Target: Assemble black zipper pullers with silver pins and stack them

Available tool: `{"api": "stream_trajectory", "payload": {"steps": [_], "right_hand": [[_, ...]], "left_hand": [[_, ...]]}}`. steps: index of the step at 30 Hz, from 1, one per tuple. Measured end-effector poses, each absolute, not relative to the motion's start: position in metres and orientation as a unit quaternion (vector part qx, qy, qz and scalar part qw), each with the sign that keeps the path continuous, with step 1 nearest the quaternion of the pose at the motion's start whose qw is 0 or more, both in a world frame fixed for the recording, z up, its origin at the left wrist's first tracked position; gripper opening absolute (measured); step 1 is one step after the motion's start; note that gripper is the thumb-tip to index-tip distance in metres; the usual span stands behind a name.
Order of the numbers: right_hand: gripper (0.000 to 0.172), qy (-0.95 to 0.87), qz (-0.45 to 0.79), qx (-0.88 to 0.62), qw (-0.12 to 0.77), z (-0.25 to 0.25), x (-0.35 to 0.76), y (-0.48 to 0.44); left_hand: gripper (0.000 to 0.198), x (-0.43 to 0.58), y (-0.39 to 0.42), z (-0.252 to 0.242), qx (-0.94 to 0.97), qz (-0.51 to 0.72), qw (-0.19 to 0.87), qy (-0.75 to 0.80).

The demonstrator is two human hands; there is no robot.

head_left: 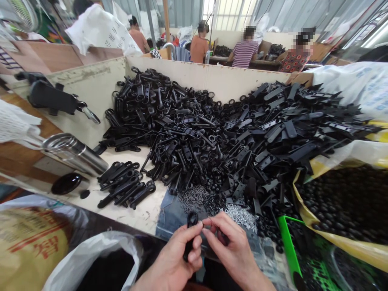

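My left hand (183,256) is closed around a black plastic piece with a ring-shaped end (192,219), which points up above the thumb. Close beside it, my right hand (228,240) has thumb and fingers pinched near the left thumb tip; whatever is between them is too small to name. Just beyond the hands lie a pile of small dark metal pieces (196,198) and a pile of silvery pins or screws (241,216) on a dark sheet (168,216). To the left sits a group of similar black ring-ended pieces (125,184).
A large heap of black plastic parts (182,125) fills the light-walled bin. At right stand a yellow-edged sack of black round pieces (348,202) and a green basket (289,242). A steel flask (77,153) lies left, above a white bag (65,266). Several people sit beyond.
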State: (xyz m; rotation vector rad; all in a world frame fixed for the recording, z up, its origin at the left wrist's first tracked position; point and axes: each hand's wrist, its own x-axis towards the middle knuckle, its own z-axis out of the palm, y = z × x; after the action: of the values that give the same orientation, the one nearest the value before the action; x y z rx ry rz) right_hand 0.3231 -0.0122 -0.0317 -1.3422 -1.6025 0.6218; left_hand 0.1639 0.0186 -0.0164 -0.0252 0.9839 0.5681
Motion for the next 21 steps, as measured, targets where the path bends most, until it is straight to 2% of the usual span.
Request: {"api": "stream_trajectory", "payload": {"steps": [6,10,13,21], "right_hand": [[0.007,-0.621,0.265,-0.567,0.471,-0.028,0.323,-0.009],[0.009,-0.62,0.287,-0.576,0.448,-0.025,0.323,-0.009],[0.01,-0.652,0.287,-0.561,0.422,-0.024,0.321,-0.009],[0.013,-0.728,0.239,-0.523,0.374,-0.025,0.316,-0.006]], "left_hand": [[0.017,0.156,0.02,-0.007,0.032,0.252,0.864,0.435],[0.025,0.146,0.021,0.001,0.127,0.246,0.874,0.399],[0.023,0.141,0.019,0.002,0.205,0.246,0.858,0.403],[0.049,0.135,0.011,-0.006,0.268,0.233,0.788,0.503]]}}
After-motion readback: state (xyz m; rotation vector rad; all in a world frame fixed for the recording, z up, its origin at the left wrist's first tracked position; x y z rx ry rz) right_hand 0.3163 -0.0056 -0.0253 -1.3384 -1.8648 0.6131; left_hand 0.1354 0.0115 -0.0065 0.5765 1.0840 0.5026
